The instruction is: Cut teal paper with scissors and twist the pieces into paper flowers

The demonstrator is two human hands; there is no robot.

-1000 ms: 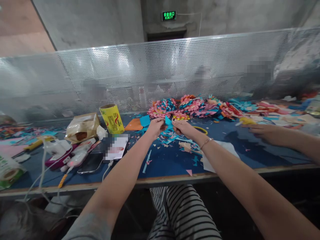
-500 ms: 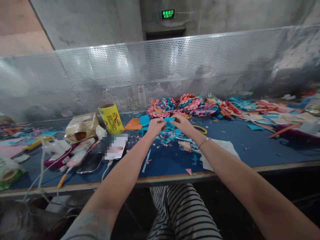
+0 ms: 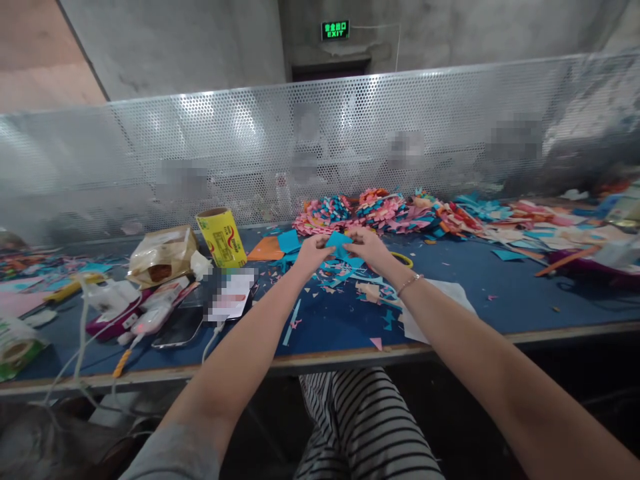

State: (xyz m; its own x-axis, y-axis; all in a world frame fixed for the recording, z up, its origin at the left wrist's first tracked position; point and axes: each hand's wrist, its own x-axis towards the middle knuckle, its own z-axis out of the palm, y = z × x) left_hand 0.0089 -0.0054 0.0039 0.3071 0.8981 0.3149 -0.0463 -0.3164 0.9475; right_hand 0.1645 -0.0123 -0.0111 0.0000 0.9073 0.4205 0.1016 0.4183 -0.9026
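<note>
Between my two hands is a piece of blue paper [image 3: 339, 241], pinched from both sides above the table. My left hand [image 3: 314, 253] has its fingers closed on the left edge. On the right edge, the fingers of my right hand [image 3: 369, 248] are closed too. Beneath them lie blue and pink paper scraps [image 3: 345, 272]. A stack of orange paper [image 3: 266, 249] with blue sheets [image 3: 289, 241] on it sits left of my left hand. Partly behind my right wrist shows a yellow scissor handle [image 3: 403, 259].
Pink and blue paper flowers [image 3: 327, 215] are heaped behind my hands, with strips of cut paper [image 3: 535, 217] to their right. On the left stand a yellow can [image 3: 223, 239] and a paper bag [image 3: 165, 253], near a phone [image 3: 233, 295] and cables [image 3: 83, 333]. A perforated metal screen [image 3: 240, 153] closes the back.
The blue paper between my hands appeared narrow and folded before; now more of its flat face shows. My hands have barely moved.
</note>
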